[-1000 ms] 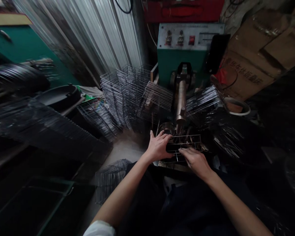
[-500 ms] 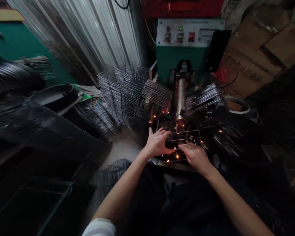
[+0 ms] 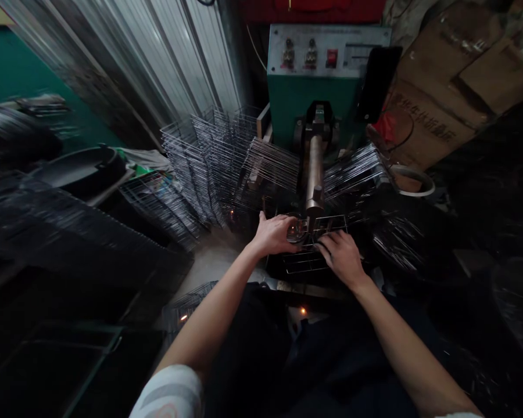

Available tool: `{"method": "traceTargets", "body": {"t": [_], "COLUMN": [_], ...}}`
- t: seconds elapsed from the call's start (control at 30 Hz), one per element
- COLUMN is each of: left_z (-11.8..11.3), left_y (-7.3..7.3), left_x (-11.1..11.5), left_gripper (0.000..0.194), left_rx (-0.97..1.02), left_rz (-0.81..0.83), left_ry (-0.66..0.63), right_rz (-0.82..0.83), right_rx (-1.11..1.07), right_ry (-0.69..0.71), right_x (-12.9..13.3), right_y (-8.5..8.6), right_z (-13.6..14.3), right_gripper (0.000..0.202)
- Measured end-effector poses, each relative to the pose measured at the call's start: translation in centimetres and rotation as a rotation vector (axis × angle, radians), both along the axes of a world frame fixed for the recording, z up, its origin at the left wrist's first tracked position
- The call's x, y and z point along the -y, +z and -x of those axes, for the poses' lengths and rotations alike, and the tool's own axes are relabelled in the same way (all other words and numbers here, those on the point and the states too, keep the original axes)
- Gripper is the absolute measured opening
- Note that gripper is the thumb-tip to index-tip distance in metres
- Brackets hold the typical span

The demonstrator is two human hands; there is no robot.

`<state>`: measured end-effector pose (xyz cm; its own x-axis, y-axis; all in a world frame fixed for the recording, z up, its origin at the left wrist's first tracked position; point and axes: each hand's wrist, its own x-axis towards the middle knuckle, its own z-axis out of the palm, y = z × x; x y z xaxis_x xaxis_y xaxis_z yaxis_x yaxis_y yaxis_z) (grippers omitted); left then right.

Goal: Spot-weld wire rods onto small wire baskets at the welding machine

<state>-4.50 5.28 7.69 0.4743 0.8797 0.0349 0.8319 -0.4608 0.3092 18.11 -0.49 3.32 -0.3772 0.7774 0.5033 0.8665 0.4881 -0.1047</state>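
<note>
A small rectangular wire grid (image 3: 305,270) lies beneath the steel electrode arm (image 3: 315,171) of a green spot welder (image 3: 283,107). On its left side is my left hand (image 3: 273,235), with the fingers and thumb curled around the wires. My right hand (image 3: 343,258) grips the grid from the right, its fingers bent over the wires just beside the electrode tip. Dark machine parts and my fingers hide some of the grid. A round clear-edged piece (image 3: 295,229) shows by my left fingertips.
Stacked wire grids (image 3: 204,165) stand to the left of the welder. Loose wire rods lie in holders on the left (image 3: 274,165) and right (image 3: 353,171). A phone (image 3: 378,84) leans on the panel. Cardboard boxes (image 3: 444,98) and a round bowl (image 3: 414,181) are at the right.
The burst of sparks has mostly died down, leaving a few glowing specks. The green panel light has gone out. My hands stay on the wire grid, with the right fingers now more bent.
</note>
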Motion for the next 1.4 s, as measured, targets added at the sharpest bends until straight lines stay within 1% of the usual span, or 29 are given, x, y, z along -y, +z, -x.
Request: {"method": "traceTargets", "body": {"t": [0.1,0.2,0.3,0.43,0.57,0.63,0.7,0.77,0.8,0.87,0.9,0.93,1.0,1.07,1.1,1.17,1.23,1.33,1.4], "left_z": [0.0,-0.1,0.0,0.3,0.1,0.0,0.5,1.7,2.5,4.3,5.0,5.4,5.7,5.1,4.6,3.7,3.2,3.3,3.8], "left_y": [0.1,0.5,0.8,0.9,0.9,0.8,0.4,-0.9,-1.9,-4.8,-6.6,-8.4,-11.7,-14.2,-15.0,-15.9,-16.1,-16.0,-15.8], "left_x": [-1.2,-2.7,-3.6,-4.1,-4.3,-4.3,-4.1,-3.8,-3.6,-3.0,-2.6,-2.1,-1.3,-0.7,-0.5,-0.5,-0.7,-0.3,0.8], "left_gripper": [0.08,0.083,0.083,0.084,0.082,0.081,0.084,0.1,0.112,0.135,0.142,0.145,0.142,0.135,0.131,0.12,0.108,0.094,0.09], "left_rx": [0.002,-0.02,-0.033,-0.036,-0.043,-0.025,0.023,0.125,0.203,0.398,0.497,0.588,0.719,0.795,0.808,0.804,0.793,0.797,0.784], "left_rz": [0.0,0.005,0.004,-0.003,0.016,0.01,-0.002,-0.005,0.006,0.081,0.153,0.252,0.464,0.57,0.581,0.565,0.545,0.512,0.482], "left_ry": [-0.009,-0.028,-0.051,-0.072,-0.081,-0.083,-0.079,-0.05,-0.026,0.03,0.049,0.06,0.081,0.11,0.128,0.162,0.179,0.18,0.176], "right_rz": [0.013,0.017,0.003,0.003,0.011,0.034,0.057,0.077,0.094,0.172,0.228,0.287,0.398,0.478,0.504,0.534,0.54,0.574,0.611], "right_rx": [0.048,0.069,0.092,0.104,0.092,0.043,-0.076,-0.267,-0.385,-0.655,-0.798,-0.945,-1.214,-1.407,-1.473,-1.55,-1.581,-1.581,-1.574], "right_ry": [-0.045,-0.066,-0.08,-0.084,-0.077,-0.053,-0.012,0.008,0.002,-0.023,-0.035,-0.047,-0.074,-0.123,-0.154,-0.216,-0.261,-0.254,-0.199], "right_x": [-0.7,-1.6,-2.2,-2.4,-2.6,-2.6,-2.3,-1.7,-1.2,-0.1,0.5,1.1,2.2,3.2,3.7,4.6,5.4,6.4,7.3], "right_y": [0.4,0.7,1.0,1.1,1.1,1.2,1.3,1.6,1.7,1.7,1.6,1.4,1.0,0.6,0.5,0.5,0.7,1.3,1.9], "right_z": [-0.2,-0.2,-0.1,0.0,0.2,0.2,-0.4,-1.5,-2.2,-3.9,-4.7,-5.4,-6.5,-7.1,-7.2,-7.3,-7.1,-7.0,-7.1], "right_gripper": [0.011,0.007,0.008,0.01,0.011,0.013,0.015,0.013,0.014,0.019,0.021,0.021,0.022,0.032,0.039,0.051,0.053,0.043,0.037]}}
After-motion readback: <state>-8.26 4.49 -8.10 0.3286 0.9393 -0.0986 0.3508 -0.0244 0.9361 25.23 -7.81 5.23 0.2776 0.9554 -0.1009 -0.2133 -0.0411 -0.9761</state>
